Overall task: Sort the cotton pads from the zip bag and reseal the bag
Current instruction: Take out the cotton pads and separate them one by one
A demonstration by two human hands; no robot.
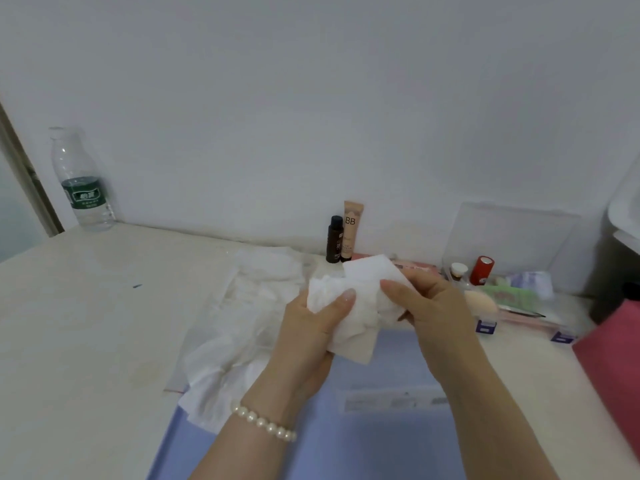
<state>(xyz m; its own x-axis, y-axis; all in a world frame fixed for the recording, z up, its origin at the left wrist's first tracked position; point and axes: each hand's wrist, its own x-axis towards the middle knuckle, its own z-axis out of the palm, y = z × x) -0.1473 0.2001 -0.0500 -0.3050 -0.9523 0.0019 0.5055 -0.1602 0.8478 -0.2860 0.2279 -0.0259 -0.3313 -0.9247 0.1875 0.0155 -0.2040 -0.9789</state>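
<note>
Both hands, left hand (311, 327) and right hand (433, 306), pinch white cotton pads (360, 306) closed-fingered; right of them, a clear box (512, 244) holds small bottles.

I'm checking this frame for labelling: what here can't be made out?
- Head view: how many cotton pads are held; they overlap, and the left hand and right hand cover parts.
- Zip bag: its seal state, lost under loose pads.
- Water bottle: label text too blurred.
</note>
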